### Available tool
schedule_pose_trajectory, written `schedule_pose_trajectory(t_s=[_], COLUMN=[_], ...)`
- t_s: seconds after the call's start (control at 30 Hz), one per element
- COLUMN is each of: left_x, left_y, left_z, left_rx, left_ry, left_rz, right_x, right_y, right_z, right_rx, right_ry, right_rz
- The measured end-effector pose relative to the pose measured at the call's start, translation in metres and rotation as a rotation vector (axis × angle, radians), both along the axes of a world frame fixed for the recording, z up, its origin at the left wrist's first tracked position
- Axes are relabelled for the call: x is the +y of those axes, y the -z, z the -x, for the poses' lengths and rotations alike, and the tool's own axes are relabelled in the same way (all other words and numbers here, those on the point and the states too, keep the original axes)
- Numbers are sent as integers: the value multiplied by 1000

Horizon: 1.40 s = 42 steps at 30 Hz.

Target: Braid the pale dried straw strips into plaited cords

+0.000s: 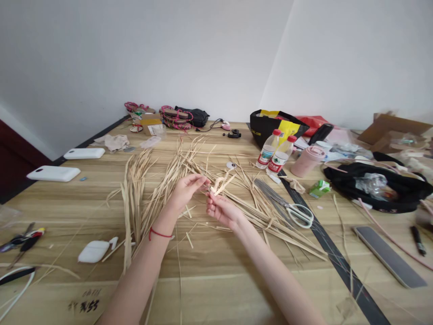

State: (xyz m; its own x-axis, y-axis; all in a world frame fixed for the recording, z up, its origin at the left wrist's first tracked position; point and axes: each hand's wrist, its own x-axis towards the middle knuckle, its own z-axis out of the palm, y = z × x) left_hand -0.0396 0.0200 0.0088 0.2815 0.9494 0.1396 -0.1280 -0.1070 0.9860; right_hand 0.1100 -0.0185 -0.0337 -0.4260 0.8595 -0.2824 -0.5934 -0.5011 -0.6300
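Both hands meet above the middle of the wooden table. My right hand [223, 211] is closed on a small piece of plaited straw [220, 184], pale and curled, with short strip ends sticking out. Thumb and fingers of my left hand [190, 188] pinch together right beside it, at its left end. Something thin and dark shows at those fingertips, too small to name. Under and around the hands lie loose dry straw strips [169, 180]. A further bundle of straw [267, 219] stretches to the right, beside scissors with pale handles [300, 215].
Two water bottles [267, 151], a pink cup [307, 161] and a black-and-yellow bag [275, 126] stand at back right. A green carton [320, 188] and grey phone-like slab [389, 256] lie right. At left are a white earphone case [93, 251] and two white devices [53, 173].
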Motion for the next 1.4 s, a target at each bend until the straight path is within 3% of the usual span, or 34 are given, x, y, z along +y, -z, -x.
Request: schedule_pose_trajectory(t_s=[0.13,0.23,0.33,0.53,0.87,1.4], left_x=[1,1,2,-2,-9,-17], left_y=[-3,-6,-9,-13,-15,-24], left_z=[6,11,16,18,8,5], left_rx=[108,164,185,165,67,27], left_ry=[33,141,233,279,132,93], left_rz=[-114,-179,-204,-244,-540,-577], right_x=[0,0,0,-1,1,-2], right_y=[2,2,1,-6,-15,-24], right_z=[1,0,-3,-11,-26,-36], right_rx=[-83,-136,-197,-292,-302,-343], right_ry=[54,74,78,61,32,-53], right_rz=[-106,-204,-292,-438,-623,-589])
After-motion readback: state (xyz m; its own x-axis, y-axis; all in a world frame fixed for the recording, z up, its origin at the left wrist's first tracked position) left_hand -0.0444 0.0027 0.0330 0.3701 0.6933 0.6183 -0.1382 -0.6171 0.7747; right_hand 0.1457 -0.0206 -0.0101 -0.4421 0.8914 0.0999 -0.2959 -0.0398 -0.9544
